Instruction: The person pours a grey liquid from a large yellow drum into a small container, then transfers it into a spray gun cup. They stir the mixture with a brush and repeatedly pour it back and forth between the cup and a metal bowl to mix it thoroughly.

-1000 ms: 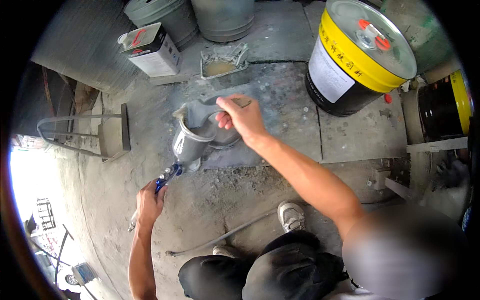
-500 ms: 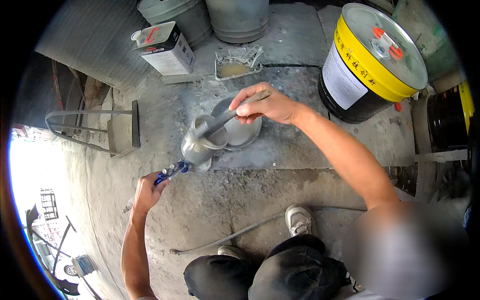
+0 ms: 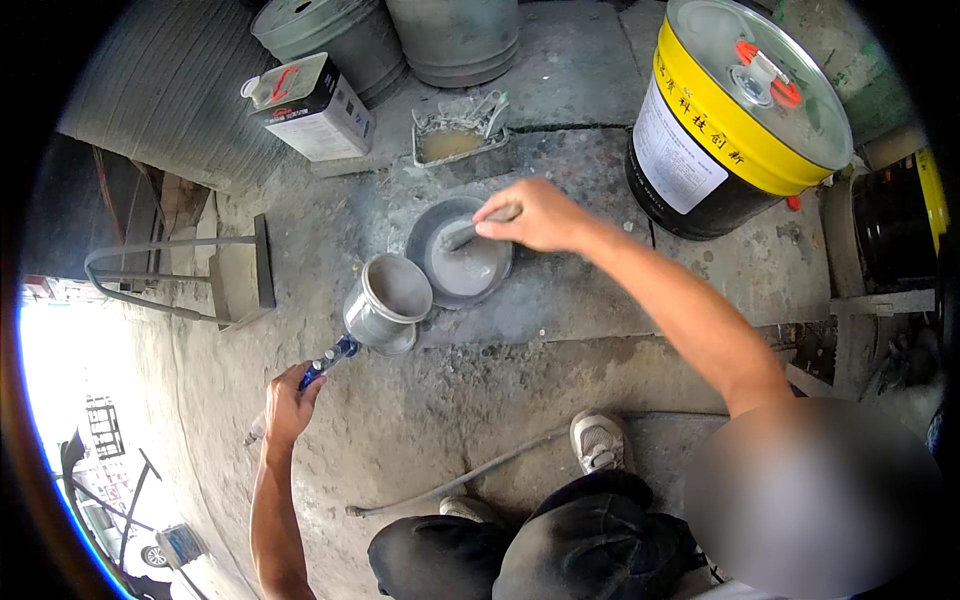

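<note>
My right hand (image 3: pixel 535 215) closed on the stirring stick (image 3: pixel 468 233) in the grey dish (image 3: pixel 458 262), my left hand (image 3: pixel 285 400) gripping the spray gun (image 3: pixel 375 318) left of it, I keep the cup upright.

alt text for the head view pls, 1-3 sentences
Seen from above, a crouching person's right hand holds a gray-coated tool in a round gray dish on a concrete floor. The left hand grips a spray gun with an open metal cup. A yellow-and-black drum stands nearby.
</note>
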`<state>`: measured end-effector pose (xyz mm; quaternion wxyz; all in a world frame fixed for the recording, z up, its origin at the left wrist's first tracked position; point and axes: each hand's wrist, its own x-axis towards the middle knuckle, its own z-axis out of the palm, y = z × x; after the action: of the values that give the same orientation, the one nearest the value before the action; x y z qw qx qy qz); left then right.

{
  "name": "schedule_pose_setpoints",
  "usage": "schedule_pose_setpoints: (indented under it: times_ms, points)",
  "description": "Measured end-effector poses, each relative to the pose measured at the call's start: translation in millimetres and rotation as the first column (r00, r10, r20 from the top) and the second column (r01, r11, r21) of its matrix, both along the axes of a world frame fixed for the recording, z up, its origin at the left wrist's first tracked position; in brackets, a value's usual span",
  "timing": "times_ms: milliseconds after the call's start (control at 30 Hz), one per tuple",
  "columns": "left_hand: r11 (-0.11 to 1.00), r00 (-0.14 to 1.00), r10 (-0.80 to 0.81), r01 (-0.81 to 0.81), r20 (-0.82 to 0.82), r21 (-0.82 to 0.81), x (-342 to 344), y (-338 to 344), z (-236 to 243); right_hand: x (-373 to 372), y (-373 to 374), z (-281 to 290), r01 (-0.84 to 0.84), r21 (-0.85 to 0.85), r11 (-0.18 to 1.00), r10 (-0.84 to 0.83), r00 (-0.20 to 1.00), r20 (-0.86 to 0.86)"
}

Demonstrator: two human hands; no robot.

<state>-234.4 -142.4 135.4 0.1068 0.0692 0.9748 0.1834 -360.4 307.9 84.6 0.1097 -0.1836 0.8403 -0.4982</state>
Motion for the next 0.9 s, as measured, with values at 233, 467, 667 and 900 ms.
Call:
schedule_pose_setpoints:
  times_ms: [233,467,667,900]
  points:
    - [0.997,0.997,-0.078,0.078,-0.013,-0.014,4,-2,-5,36,-26,-42,-0.119,0.220,0.968,0.163,0.968,-0.192]
    - [0.995,0.998,-0.053,0.055,0.025,-0.084,-1,-1,-4,39,9,16,-0.014,-0.207,0.978,0.016,1.000,0.010]
    - [0.992,0.994,-0.102,0.105,0.049,-0.076,1,1,-15,34,-43,17,-0.174,-0.204,0.963,0.170,0.985,-0.038]
    - [0.993,0.994,-0.108,0.106,-0.032,-0.047,-2,4,-9,30,-79,3,-0.184,-0.293,0.938,0.242,0.955,0.173]
